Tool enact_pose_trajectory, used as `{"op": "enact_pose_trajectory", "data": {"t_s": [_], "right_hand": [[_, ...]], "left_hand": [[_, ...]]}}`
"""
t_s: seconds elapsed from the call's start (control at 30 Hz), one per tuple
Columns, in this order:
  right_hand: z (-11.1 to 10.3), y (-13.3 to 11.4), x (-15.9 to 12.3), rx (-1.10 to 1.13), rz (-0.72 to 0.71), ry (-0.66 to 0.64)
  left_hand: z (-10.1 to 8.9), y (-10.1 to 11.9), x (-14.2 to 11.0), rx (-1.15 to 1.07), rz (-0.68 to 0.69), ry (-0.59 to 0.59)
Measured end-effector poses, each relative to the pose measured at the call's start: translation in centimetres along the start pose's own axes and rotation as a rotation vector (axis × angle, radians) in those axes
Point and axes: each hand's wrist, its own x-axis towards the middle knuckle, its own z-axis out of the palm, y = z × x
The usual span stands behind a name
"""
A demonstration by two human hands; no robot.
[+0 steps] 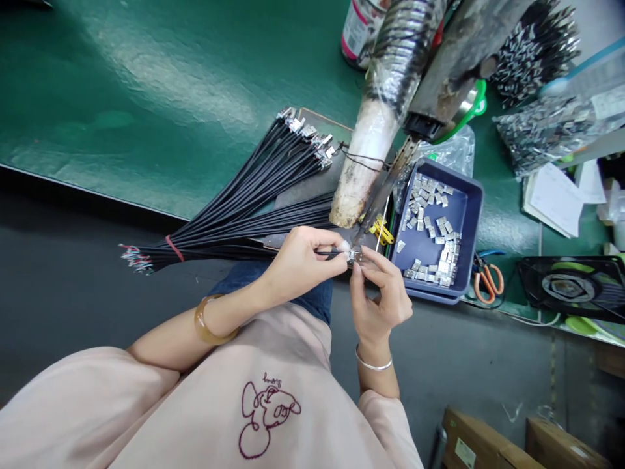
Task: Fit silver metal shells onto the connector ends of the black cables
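Note:
My left hand (305,260) pinches the end of a black cable, its fingertips closed just left of a small metal connector (351,256). From the other side, the fingertips of my right hand (382,293) close on that connector. Both hands meet right below a dark, narrow metal tip (362,229) that looks like part of a soldering iron. A bundle of black cables (244,185), tied with a red band (174,248), fans out across the bench. Many of its far ends carry metal connectors (312,138).
A blue tray (472,218) of loose metal connector shells stands right of my hands. A tape-wrapped hose (371,127) hangs overhead. Orange-handled pliers (487,283), a black fan (569,285), a bag of metal parts (551,130) and papers (554,198) lie farther right on the green bench (146,111).

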Motion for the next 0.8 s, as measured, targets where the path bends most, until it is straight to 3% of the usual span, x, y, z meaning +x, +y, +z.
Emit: {"op": "enact_pose_trajectory", "data": {"t_s": [0.13,0.2,0.27,0.37,0.5,0.57,0.7,0.8], "right_hand": [[-0.5,0.6,0.2,-0.016,-0.120,-0.075],[-0.7,0.6,0.4,0.028,-0.109,-0.081],[-0.8,0.5,0.4,0.092,-0.047,-0.070],[-0.6,0.2,0.3,0.162,0.052,-0.050],[-0.3,0.0,0.0,0.271,0.194,-0.013],[-0.3,0.1,0.1,0.364,0.354,-0.035],[-0.5,0.1,0.7,0.554,0.631,-0.206],[-0.5,0.0,0.8,0.499,0.592,-0.233]], "left_hand": [[-0.7,0.6,0.1,-0.086,-0.046,-0.126],[-1.2,0.9,0.0,-0.121,-0.063,-0.219],[-1.5,1.1,-0.2,-0.118,-0.060,-0.242],[-1.4,0.9,-0.6,-0.069,-0.009,-0.166],[-1.3,0.5,-1.1,0.128,0.189,-0.058],[-1.5,0.4,-1.2,0.193,0.246,-0.088],[-2.1,0.5,-1.2,0.091,0.095,-0.297],[-2.3,0.4,-1.3,-0.007,0.009,-0.344]]}}
